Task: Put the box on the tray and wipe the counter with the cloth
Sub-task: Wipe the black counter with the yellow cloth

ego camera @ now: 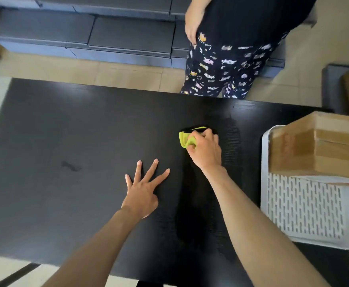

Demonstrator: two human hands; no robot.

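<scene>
A person looks down at a matte black wooden counter (pixel 66 125). The right hand (pixel 205 150) is closed in a fist around a bunched yellow-green cloth (pixel 185 139), pressing it onto the counter right of centre. The left hand (pixel 143 190) lies flat on the counter with fingers spread wide, holding nothing, just beside the right forearm. At the right edge, a brown taped cardboard box (pixel 318 148) already sits on the far part of a white slotted plastic tray (pixel 306 208), so the wiping is the step in hand.

The risks, as a judgement: the cloth is balled so small that each pass covers a narrow strip, and patches could be missed. A dull grey smudge (pixel 71 166) sits well to the left, far from the cloth, and could be left behind. A wide sweep to the right could knock the tray or the box, whose near end seems to overhang the tray floor.

A faint damp-looking streak runs from the cloth toward the near edge. Beyond the counter lies a tan tiled floor (pixel 117 69), then low dark grey cabinets (pixel 128 34). A second person in patterned dark trousers (pixel 227 67) stands at the far edge, close enough for a far push of the cloth to reach them.
</scene>
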